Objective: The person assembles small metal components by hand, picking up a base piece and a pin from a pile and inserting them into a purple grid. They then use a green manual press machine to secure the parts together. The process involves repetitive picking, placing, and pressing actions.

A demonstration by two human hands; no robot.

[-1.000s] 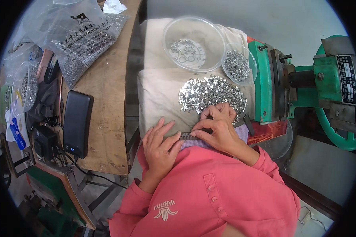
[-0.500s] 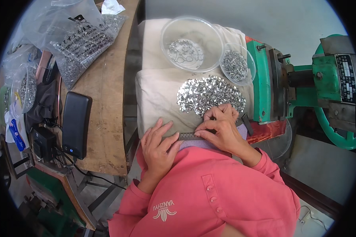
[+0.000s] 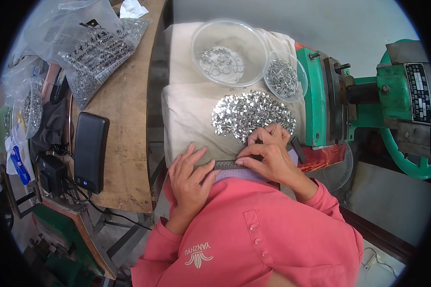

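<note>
A narrow dark strip (image 3: 226, 164) with a row of small slots or teeth lies along the near edge of the cloth, close to my body. My left hand (image 3: 190, 179) has its thumb and index finger at the strip's left end, with the other fingers spread on the cloth. The right hand (image 3: 274, 155) is bent over the right part of the strip, its thumb and index pinched together at the row. What sits in that pinch is too small to make out. Just beyond lies a heap of small shiny metal pieces (image 3: 251, 114).
Behind the heap stand a large clear tub (image 3: 196, 64) and a smaller clear dish of metal pieces (image 3: 282, 79). A green machine (image 3: 316, 100) borders the right side. On the wooden table (image 3: 129, 143) at left are a black power bank (image 3: 89, 150) and a plastic bag of parts (image 3: 98, 60).
Hardly anything differs. The whole view has shifted very slightly, and both hands stay at the strip in nearly the same pose.
</note>
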